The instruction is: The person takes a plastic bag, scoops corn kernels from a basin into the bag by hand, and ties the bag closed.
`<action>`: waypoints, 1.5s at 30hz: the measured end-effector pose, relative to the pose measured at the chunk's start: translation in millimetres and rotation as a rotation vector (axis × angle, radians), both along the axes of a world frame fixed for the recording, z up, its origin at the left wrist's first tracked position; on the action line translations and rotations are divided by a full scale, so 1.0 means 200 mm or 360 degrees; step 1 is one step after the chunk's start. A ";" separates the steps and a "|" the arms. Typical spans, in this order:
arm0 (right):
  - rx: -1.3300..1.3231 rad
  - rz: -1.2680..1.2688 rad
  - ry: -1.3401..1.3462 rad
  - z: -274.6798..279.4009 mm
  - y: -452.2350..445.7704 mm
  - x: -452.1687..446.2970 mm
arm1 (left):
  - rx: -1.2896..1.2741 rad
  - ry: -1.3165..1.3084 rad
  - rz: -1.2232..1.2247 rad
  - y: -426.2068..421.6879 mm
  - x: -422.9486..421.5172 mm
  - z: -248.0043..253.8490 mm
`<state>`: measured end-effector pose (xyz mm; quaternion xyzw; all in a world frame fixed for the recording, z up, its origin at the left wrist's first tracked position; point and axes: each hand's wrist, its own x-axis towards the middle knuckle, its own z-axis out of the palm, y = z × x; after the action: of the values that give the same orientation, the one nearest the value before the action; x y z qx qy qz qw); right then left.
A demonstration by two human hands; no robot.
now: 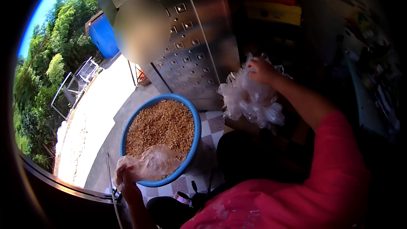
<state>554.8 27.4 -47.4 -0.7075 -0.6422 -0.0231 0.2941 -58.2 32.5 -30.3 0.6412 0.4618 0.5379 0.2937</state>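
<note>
A blue round basin point(197, 133) full of light brown kernels or grains point(159, 123) stands on the floor. At its lower left rim, my left hand point(126, 178) is closed on a crumpled clear plastic bag point(154, 161), which hangs over the grains. My right hand point(261, 70), up to the right, is closed on a big bunch of clear plastic bags point(254, 101). Folds of plastic partly hide the fingers of both hands.
Behind the basin is an embossed metal door point(186, 55). Red and yellow boxes point(273, 12) sit in the dark at the back right. A thin stick point(111, 178) leans at the lower left. Outside are sunlit paving point(101, 114), trees and a blue structure point(104, 36).
</note>
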 end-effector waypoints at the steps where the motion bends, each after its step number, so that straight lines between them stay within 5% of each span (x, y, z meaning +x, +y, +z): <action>1: 0.0457 -0.0069 -0.0294 -0.03 0.06 0.01 | -0.0079 -0.0064 0.0026 -0.01 0.01 0.02; 5: 0.0253 -0.0633 -0.0726 -0.26 0.20 0.05 | -0.0117 -0.0062 0.0059 -0.06 0.07 0.08; 8: -0.0354 -0.0542 -0.0379 -0.44 0.27 0.12 | -0.0261 -0.0237 0.0186 -0.08 0.10 0.11; 15: -0.0725 -0.0379 -0.0208 -0.95 0.35 0.33 | -0.0087 0.0021 0.0105 -0.03 0.13 0.11; 16: -0.0474 0.0500 0.1085 -1.23 0.44 0.49 | -0.0109 0.0013 0.0114 -0.03 0.14 0.11; 18: -0.0099 0.1392 0.2349 -1.34 0.49 0.54 | -0.0132 0.0012 0.0122 -0.02 0.16 0.10; 23: 0.0213 -0.0731 0.3232 -1.38 0.59 0.30 | -0.0058 0.0165 0.0166 -0.02 0.17 0.07; 26: 0.0288 -0.0903 0.3346 -0.82 0.31 0.02 | -0.0085 0.0108 0.0167 -0.02 0.15 0.07; 28: 0.0307 -0.0865 0.3308 -0.52 0.17 -0.11 | 0.0074 0.0317 0.0215 -0.03 0.18 0.08; 31: -0.0028 -0.0906 0.2920 -0.64 0.25 -0.02 | 0.0119 0.0334 0.0272 -0.08 0.14 0.07; 35: -0.0463 -0.0469 0.1286 -1.22 0.51 0.49 | -0.0101 -0.0175 0.0221 -0.05 0.08 0.06; 37: -0.0414 -0.0268 0.0611 -1.01 0.39 0.41 | -0.0016 -0.0071 0.0254 -0.04 0.06 0.06; 38: -0.0333 -0.0061 -0.0049 -0.83 0.30 0.33 | 0.0367 0.0494 0.0277 -0.01 0.03 0.05; 39: -0.0314 -0.0004 0.0124 -0.64 0.21 0.25 | 0.0729 0.1076 0.0315 0.00 0.01 0.06; 42: -0.0417 -0.0027 0.0379 -0.46 0.20 0.24 | -0.0017 -0.0414 0.0114 0.03 0.05 0.05; 45: -0.0061 0.0035 0.0371 -0.41 0.28 0.32 | -0.0059 -0.0472 0.0084 0.06 0.04 0.07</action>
<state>618.7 84.4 -129.7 -0.7038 -0.6117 0.0748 0.3535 -50.8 45.2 -15.5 0.5368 0.4399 0.6256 0.3562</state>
